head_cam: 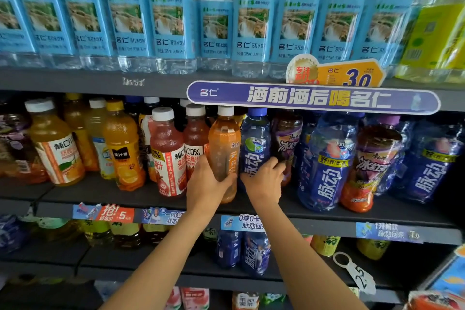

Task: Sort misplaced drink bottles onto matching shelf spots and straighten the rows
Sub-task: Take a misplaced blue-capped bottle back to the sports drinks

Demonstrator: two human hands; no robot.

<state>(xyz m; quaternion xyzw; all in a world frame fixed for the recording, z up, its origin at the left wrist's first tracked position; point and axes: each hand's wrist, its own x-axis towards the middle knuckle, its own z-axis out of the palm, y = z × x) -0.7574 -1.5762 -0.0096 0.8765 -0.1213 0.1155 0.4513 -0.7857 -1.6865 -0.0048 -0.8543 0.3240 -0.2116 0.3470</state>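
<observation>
The left hand [205, 184] wraps its fingers round the orange tea bottle [224, 143], while the right hand [263, 178] curls its fingers round the blue bottle [254, 143] beside it.

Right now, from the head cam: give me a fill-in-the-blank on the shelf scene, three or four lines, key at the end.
1. The left hand grips an orange tea bottle with a ____ cap.
2. The right hand grips a bottle whose label is ____.
3. The water bottles on the top shelf carry light ____ labels.
4. The yellow price tag under the water shows the number ____.

Missing words: white; blue; blue; 3.0
</observation>
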